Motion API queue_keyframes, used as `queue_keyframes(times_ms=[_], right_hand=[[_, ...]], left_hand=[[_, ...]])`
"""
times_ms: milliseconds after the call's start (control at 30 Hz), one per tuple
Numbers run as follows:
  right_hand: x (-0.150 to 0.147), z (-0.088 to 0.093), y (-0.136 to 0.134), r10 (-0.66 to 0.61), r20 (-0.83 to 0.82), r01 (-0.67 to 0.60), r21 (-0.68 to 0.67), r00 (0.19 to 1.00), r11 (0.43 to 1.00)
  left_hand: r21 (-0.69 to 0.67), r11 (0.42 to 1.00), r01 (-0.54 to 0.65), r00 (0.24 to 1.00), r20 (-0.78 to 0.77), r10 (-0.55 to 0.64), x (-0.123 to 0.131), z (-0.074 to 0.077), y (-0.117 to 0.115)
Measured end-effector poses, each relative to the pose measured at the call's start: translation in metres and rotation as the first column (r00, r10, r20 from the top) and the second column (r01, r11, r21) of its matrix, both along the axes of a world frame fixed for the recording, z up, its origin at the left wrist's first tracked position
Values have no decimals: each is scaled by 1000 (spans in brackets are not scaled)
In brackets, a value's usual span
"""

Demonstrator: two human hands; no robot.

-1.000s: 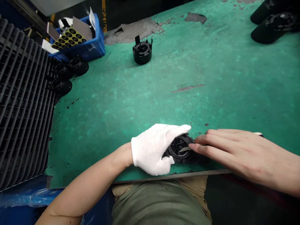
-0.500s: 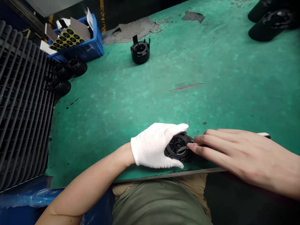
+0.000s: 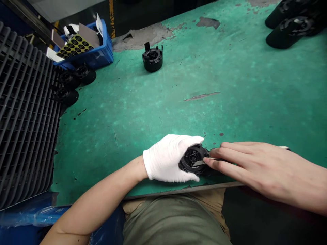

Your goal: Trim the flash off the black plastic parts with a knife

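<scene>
My left hand (image 3: 170,158), in a white glove, is wrapped round a black round plastic part (image 3: 190,157) near the front edge of the green table. Its thumb and fingers lie on either side of the part. My bare right hand (image 3: 245,163) comes in from the right and pinches a thin flat metal blade (image 3: 199,163), whose tip rests over the inner rings of the part. Behind my right hand, a pale end with a dark tip (image 3: 284,148) sticks out. My right palm and some fingertips are hidden.
Another black round part (image 3: 152,60) stands on the green table (image 3: 143,112) toward the back. A blue bin (image 3: 88,58) with papers and stickers is at the back left, near several black parts (image 3: 85,75). A grey rack (image 3: 25,115) borders the left. Black cylinders (image 3: 286,34) stand far right.
The view has shifted slightly, so the background sits a little lower. The blade lies at a slightly flatter angle over the part. Both hands keep their holds.
</scene>
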State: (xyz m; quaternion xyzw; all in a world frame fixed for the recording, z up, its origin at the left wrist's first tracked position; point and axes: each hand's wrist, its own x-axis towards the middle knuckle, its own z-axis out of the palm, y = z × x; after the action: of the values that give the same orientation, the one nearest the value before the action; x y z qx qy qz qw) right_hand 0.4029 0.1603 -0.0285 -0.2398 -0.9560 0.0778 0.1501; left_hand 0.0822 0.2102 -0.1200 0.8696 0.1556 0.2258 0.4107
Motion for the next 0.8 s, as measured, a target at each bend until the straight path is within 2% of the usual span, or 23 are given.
queue_keyframes(times_ms=[200,333,433,533,667,800], right_hand=[[8,-2,5,41,-16,-42,-103,999,994],[12,-2,-1,-66,-64,54,-174,996,983],[10,-2,-6,-121,-59,110,-170,991,979],[13,-4,-6,-124,-52,114,-166,991,979],[31,-10,1,-201,-79,184,-182,976,966],[46,-22,4,-277,-96,264,-132,956,956]], left_hand=[[-14,1000,-5,1000,17,5,1,1,1],[-16,1000,-4,1000,2,4,0,1,0],[-23,1000,-16,1000,-14,16,0,0,0],[-27,1000,-12,1000,9,12,-1,0,-1],[-34,999,-15,1000,-4,15,-6,5,1],[-51,999,-14,1000,-2,14,-15,13,4]])
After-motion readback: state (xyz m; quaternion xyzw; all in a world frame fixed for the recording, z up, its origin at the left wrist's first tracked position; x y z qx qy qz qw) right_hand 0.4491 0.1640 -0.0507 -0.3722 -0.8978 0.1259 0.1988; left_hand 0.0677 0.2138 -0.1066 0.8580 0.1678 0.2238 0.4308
